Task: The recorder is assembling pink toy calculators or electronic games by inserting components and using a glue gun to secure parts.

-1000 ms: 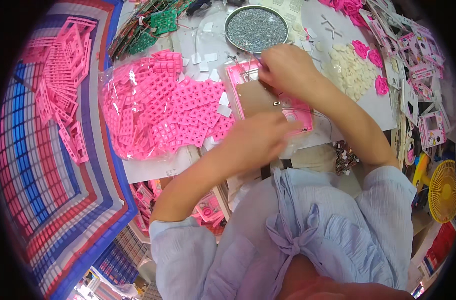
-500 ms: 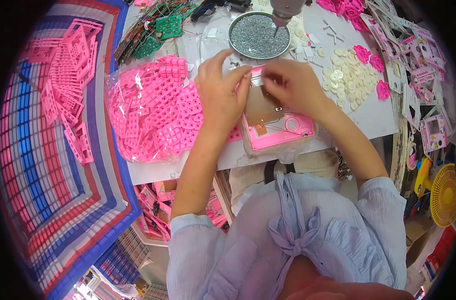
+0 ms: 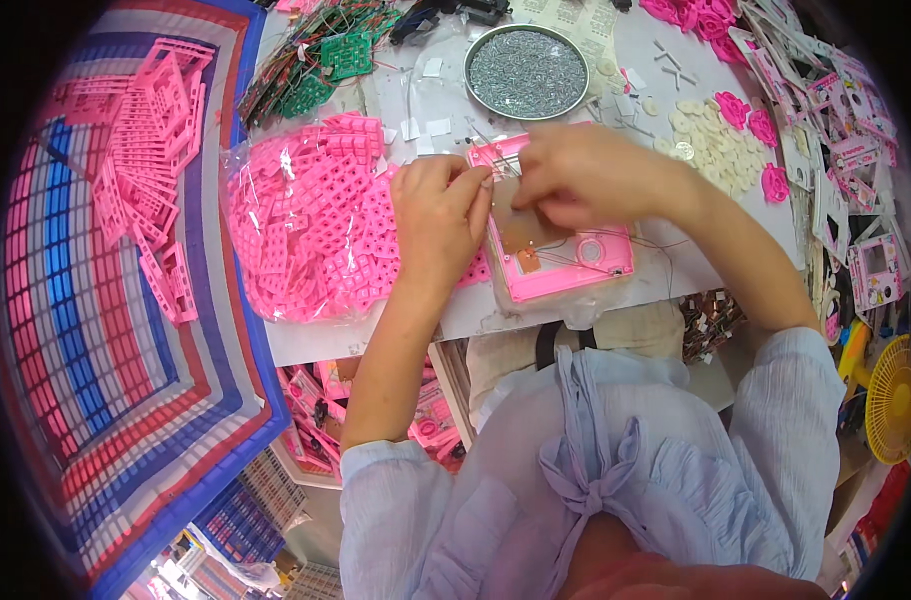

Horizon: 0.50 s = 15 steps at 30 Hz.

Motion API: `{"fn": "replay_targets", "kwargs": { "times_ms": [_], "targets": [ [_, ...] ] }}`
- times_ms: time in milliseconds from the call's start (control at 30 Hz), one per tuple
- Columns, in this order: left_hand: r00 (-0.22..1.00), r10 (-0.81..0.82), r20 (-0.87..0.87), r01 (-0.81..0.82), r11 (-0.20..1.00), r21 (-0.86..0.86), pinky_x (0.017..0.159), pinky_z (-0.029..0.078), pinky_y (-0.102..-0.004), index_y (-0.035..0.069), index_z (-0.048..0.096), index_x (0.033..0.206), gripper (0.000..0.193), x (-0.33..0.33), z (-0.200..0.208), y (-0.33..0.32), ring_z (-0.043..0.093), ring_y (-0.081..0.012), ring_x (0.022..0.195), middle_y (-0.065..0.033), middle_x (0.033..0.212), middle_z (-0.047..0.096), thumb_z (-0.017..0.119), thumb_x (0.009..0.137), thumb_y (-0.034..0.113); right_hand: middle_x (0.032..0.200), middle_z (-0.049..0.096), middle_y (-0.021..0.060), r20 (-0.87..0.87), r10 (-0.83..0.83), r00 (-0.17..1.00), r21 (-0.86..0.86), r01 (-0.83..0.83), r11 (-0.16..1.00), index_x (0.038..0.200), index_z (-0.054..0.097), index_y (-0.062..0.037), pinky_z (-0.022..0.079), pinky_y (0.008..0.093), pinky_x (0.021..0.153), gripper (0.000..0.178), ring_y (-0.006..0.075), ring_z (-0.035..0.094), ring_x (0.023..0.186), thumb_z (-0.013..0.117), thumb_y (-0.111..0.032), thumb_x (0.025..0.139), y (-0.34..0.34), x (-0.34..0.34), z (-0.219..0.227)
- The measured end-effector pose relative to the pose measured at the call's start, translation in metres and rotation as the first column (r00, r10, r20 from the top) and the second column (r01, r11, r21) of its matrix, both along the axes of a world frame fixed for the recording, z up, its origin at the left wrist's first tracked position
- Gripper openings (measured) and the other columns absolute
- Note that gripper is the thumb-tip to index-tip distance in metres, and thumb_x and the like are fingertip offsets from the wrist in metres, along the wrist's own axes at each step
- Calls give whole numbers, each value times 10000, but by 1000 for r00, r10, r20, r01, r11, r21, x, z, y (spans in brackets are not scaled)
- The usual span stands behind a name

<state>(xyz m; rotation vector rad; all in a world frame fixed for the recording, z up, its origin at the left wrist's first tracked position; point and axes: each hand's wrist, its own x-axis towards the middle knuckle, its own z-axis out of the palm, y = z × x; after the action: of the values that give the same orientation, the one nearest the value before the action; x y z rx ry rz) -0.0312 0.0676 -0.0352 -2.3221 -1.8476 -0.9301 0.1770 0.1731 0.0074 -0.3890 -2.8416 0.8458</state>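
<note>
A pink plastic casing [image 3: 561, 285] lies open-side up on the table in front of me, on clear plastic wrap. A brown circuit board [image 3: 516, 228] sits inside it, with a round pink ring [image 3: 589, 250] and thin wires nearer me. My left hand [image 3: 436, 215] is closed at the casing's upper left edge, thumb and forefinger pinched there. Over the board's upper right, my right hand [image 3: 601, 180] is closed with fingertips pointing down and left; whatever they hold is hidden. Thin metallic-looking strips show between both hands.
A clear bag of pink button pieces [image 3: 311, 225] lies left of the casing. Beyond it stands a round dish of small screws [image 3: 528, 72], near green circuit boards [image 3: 346, 55] with wires. White discs [image 3: 721, 150] and pink roses [image 3: 766, 128] lie at right, beside stacked printed panels [image 3: 856, 150].
My right hand has turned and come in over the board, its forearm swinging outward. The left fingers have curled down. A screwdriver-like tool above the screw dish has left the view.
</note>
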Motion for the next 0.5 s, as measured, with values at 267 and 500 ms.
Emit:
{"fn": "replay_targets", "kwargs": {
  "times_ms": [267, 500],
  "targets": [
    [914, -106, 391, 150, 985, -84, 698, 513, -302, 32, 741, 1042, 178, 18, 9, 18, 652, -188, 801, -80, 913, 700, 714, 869, 58, 962, 677, 61, -215, 84, 973, 88, -66, 994, 985, 713, -77, 482, 389, 882, 211, 279, 574, 1048, 629, -64, 792, 77, -52, -40],
    [645, 215, 733, 139, 910, -390, 675, 536, -248, -9, 725, 1009, 149, 31, 14, 25, 664, -103, 737, -89, 844, 728, 740, 874, 52, 872, 636, 70, -55, -69, 996, 128, 76, 989, 894, 676, -60, 500, 409, 782, 126, 288, 601, 885, 700, -149, 808, 60, -7, -3]
  ]
}}
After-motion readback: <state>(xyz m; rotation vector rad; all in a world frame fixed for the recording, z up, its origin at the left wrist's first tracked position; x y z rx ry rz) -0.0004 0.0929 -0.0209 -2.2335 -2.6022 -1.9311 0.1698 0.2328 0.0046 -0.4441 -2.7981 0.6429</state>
